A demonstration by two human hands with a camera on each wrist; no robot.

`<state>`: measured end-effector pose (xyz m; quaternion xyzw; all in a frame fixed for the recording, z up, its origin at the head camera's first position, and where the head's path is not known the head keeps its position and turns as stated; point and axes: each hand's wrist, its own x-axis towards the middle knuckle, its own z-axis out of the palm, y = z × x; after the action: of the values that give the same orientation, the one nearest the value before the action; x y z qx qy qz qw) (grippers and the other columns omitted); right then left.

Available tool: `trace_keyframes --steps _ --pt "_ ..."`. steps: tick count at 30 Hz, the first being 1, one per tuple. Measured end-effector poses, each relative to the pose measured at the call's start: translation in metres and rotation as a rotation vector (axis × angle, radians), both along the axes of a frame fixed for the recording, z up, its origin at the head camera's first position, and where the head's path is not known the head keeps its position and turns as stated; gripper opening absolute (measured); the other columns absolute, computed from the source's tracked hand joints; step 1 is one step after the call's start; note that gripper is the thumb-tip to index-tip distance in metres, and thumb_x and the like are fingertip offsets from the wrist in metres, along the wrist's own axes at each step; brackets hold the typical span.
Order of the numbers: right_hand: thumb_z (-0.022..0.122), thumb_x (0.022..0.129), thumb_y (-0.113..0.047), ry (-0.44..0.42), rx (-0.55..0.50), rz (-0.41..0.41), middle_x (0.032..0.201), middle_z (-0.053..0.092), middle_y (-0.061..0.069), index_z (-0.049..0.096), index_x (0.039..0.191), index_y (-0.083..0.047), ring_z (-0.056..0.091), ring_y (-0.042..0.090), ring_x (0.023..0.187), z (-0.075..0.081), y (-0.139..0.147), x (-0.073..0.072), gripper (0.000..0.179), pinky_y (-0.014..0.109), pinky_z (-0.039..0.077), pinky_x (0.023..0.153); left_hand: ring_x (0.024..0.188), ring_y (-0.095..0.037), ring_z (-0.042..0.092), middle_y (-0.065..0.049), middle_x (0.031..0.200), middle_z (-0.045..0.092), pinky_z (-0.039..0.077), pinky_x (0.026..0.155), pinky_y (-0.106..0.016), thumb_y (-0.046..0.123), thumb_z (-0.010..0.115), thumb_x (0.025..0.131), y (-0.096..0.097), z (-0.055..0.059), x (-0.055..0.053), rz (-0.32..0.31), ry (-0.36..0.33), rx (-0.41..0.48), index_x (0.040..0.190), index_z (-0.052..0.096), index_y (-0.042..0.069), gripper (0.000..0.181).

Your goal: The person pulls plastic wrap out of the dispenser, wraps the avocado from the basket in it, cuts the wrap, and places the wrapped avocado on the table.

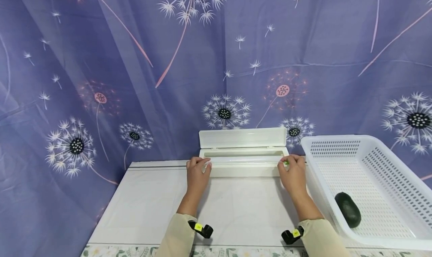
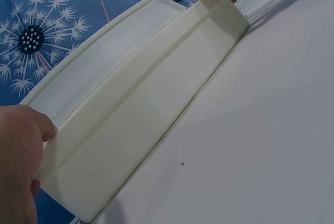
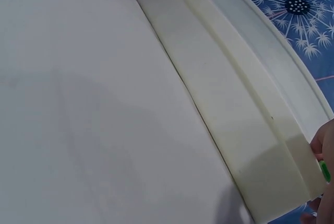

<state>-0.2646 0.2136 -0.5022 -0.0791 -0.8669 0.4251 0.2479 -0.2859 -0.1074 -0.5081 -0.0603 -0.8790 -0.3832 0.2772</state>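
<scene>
A long white cling film dispenser [image 1: 245,171] stands against the curtain, its lid [image 1: 242,138] raised at the back. A pale, shiny roll [image 1: 244,160] lies along its opening. At the left end, my left hand [image 1: 198,174] grips the dispenser's corner, thumb and fingers bent about the top edge. My right hand [image 1: 293,174] grips the right end the same way. By its fingers shows a small green piece [image 3: 325,171], partly hidden by the hand. In the left wrist view, the dispenser's front wall [image 2: 151,83] spans between both hands.
To the right is a large white perforated basket [image 1: 324,197], with a dark green oblong vegetable [image 1: 348,209] inside. A white cloth [image 1: 148,204] covers the table, with a floral strip along the near edge. A purple dandelion curtain [image 1: 162,111] hangs directly behind.
</scene>
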Motion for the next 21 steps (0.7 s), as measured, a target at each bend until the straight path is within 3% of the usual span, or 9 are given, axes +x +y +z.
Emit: trace_keyframes --steps 10,21 --pt "0.058 0.097 -0.015 -0.025 -0.041 0.009 0.136 0.043 0.026 0.065 0.102 0.001 0.043 0.044 0.130 -0.0002 0.0005 -0.0003 0.019 0.055 0.036 0.111 0.101 -0.025 0.048 -0.008 0.102 0.060 0.043 0.088 -0.042 0.020 0.076 0.090 0.0012 -0.0003 -0.0004 0.001 -0.005 0.061 0.098 0.081 0.012 0.012" --pt "0.061 0.099 -0.014 -0.004 -0.070 0.026 0.137 0.044 0.028 0.066 0.105 0.005 0.044 0.045 0.130 0.0024 0.0031 -0.0024 0.021 0.055 0.033 0.114 0.104 -0.025 0.052 -0.006 0.104 0.063 0.046 0.090 -0.043 0.021 0.074 0.092 -0.0002 0.0014 -0.0024 0.012 -0.048 0.150 0.100 0.079 0.012 0.013"
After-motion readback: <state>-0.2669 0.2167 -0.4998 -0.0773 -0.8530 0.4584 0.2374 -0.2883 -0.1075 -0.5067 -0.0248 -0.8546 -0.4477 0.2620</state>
